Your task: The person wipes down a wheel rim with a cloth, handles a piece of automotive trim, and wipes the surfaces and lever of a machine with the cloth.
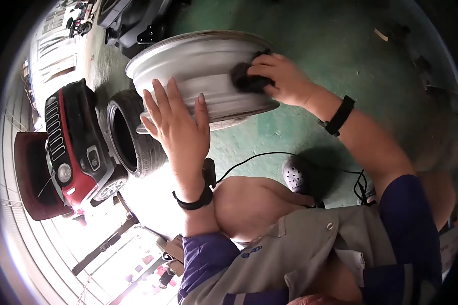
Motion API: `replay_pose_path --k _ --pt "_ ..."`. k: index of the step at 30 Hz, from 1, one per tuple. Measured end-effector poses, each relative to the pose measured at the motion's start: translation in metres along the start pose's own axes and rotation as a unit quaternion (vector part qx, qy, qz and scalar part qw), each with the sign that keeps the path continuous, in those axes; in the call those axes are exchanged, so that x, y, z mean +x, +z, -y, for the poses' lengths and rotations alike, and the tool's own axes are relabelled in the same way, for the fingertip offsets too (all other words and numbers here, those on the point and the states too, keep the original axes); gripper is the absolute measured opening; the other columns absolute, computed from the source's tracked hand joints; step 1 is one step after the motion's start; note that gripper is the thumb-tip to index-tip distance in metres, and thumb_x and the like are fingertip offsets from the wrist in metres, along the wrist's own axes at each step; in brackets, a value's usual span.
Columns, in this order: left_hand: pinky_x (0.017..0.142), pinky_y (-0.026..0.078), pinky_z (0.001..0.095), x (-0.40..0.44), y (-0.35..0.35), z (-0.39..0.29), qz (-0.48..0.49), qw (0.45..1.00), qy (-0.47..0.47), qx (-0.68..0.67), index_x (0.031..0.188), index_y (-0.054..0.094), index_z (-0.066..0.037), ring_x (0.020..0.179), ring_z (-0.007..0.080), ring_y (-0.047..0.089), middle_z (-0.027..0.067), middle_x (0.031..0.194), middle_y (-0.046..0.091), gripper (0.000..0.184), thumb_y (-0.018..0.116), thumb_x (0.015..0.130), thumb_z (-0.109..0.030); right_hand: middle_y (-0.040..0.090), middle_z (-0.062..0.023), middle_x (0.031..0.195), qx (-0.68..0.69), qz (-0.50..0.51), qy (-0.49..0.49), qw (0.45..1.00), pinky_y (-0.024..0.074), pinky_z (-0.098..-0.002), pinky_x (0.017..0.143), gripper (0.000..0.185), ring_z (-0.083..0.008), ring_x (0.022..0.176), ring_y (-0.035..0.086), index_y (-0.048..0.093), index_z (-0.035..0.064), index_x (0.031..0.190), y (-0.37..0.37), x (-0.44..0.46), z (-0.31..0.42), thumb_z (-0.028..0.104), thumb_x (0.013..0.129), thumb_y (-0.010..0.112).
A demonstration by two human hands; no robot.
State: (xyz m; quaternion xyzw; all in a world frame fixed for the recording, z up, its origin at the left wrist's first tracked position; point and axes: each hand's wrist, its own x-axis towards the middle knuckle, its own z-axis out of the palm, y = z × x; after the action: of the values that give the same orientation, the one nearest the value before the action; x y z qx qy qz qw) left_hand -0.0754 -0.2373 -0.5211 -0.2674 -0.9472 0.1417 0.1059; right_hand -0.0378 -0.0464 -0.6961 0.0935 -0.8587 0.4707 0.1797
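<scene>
Curled partway closed, your right hand [285, 79] grips a dark, blurred pad or cloth [249, 78] against the outer barrel of the silver wheel rim; whether it is sponge or fabric, you cannot tell. Your left hand [175, 119] is open wide, fingers spread over the barrel towards its left end, nails up, and holds nothing within its grasp. The wheel rim [201, 63] is ahead of you, in the upper middle of your view, seen side-on. Its long dimension runs across your view, the right end slightly higher, while its axle line points roughly away from your body; one rounded edge is on the far side, the other nearer you. Beyond your left hand is a black tire [137, 134], and farther left a red and black car [79, 147] with its hood [38, 178] raised. Between you and the rim, a thin black cable [259, 154] crosses the green floor [259, 137] near a gray perforated clog [293, 174]. Each of your wrists wears a black band.
</scene>
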Motion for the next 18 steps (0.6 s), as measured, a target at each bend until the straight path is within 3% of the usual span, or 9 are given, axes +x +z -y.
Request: replay_pose_path --k 4,7,9,10,12,14,17,18 --pt "0.108 0.02 0.0706 0.004 0.004 0.009 0.002 1.0 -0.011 0.023 0.144 0.041 -0.006 0.145 0.0446 0.019 0.0228 0.153 0.032 0.054 0.046 0.101 -0.037 0.061 -0.0083 0.118 0.013 0.076 0.175 0.981 0.0497 -0.042 0.093 0.04 -0.0306 0.109 0.058 0.065 0.0102 0.115 0.007 -0.036 -0.062 0.008 0.075 0.067" --pt "0.107 0.02 0.0707 0.004 0.006 0.014 -0.008 1.0 -0.013 0.009 0.145 0.04 -0.006 0.145 0.0453 0.019 0.0226 0.154 0.03 0.053 0.044 0.102 -0.036 0.061 -0.0092 0.118 0.156 -0.013 0.26 0.953 0.0497 -0.041 0.093 0.037 -0.0311 0.108 0.059 0.065 0.0089 0.115 -0.014 -0.021 -0.029 0.009 0.077 0.066" --pt "0.108 0.022 0.0674 0.004 0.004 0.01 -0.004 0.999 -0.02 0.026 0.146 0.04 -0.008 0.145 0.0435 0.02 0.0209 0.155 0.031 0.052 0.043 0.102 -0.036 0.06 -0.0089 0.118 0.165 -0.044 0.162 0.972 0.0494 -0.0401 0.093 0.039 -0.0302 0.11 0.058 0.064 0.0105 0.116 -0.028 0.002 0.025 0.01 0.077 0.067" --pt "0.109 0.023 0.0657 0.004 0.003 0.007 -0.002 0.999 -0.022 0.032 0.147 0.04 -0.01 0.146 0.0426 0.02 0.0201 0.155 0.031 0.051 0.042 0.103 -0.037 0.059 -0.0072 0.12 0.075 -0.092 0.032 0.992 0.0492 -0.039 0.093 0.041 -0.0288 0.11 0.057 0.064 0.0135 0.118 -0.019 0.01 0.035 0.011 0.077 0.068" --pt "0.108 0.021 0.0683 0.003 0.001 0.005 0.0 1.0 -0.012 0.016 0.146 0.039 -0.006 0.145 0.0439 0.02 0.0211 0.154 0.031 0.054 0.046 0.101 -0.035 0.058 -0.0034 0.115 0.039 -0.043 -0.047 0.997 0.0498 -0.0382 0.089 0.045 -0.0297 0.1 0.055 0.065 0.0181 0.118 -0.017 0.035 0.061 0.012 0.074 0.071" --pt "0.108 0.021 0.0694 0.004 0.001 0.003 -0.001 1.0 -0.002 0.007 0.145 0.038 -0.004 0.145 0.0445 0.02 0.0218 0.153 0.032 0.055 0.048 0.099 -0.033 0.057 -0.0029 0.115 -0.01 -0.043 -0.087 0.995 0.0499 -0.0387 0.087 0.047 -0.0298 0.098 0.054 0.065 0.0186 0.117 -0.004 0.041 0.05 0.009 0.072 0.072" --pt "0.108 0.021 0.068 0.003 -0.001 0.001 -0.002 1.0 0.0 0.017 0.145 0.038 -0.002 0.144 0.0445 0.021 0.0228 0.153 0.032 0.056 0.049 0.099 -0.033 0.057 -0.005 0.116 -0.033 -0.056 -0.051 0.997 0.0503 -0.0398 0.087 0.044 -0.0309 0.102 0.055 0.065 0.0171 0.115 0.003 0.016 0.011 0.006 0.072 0.071" --pt "0.108 0.021 0.0679 0.003 -0.001 0.003 -0.002 1.0 -0.005 0.019 0.145 0.038 -0.002 0.144 0.0444 0.021 0.023 0.153 0.032 0.056 0.049 0.099 -0.033 0.057 -0.0064 0.116 -0.029 -0.034 0.021 0.999 0.0504 -0.0406 0.087 0.043 -0.0319 0.104 0.055 0.065 0.0159 0.114 0.006 0.003 -0.001 0.005 0.073 0.07"
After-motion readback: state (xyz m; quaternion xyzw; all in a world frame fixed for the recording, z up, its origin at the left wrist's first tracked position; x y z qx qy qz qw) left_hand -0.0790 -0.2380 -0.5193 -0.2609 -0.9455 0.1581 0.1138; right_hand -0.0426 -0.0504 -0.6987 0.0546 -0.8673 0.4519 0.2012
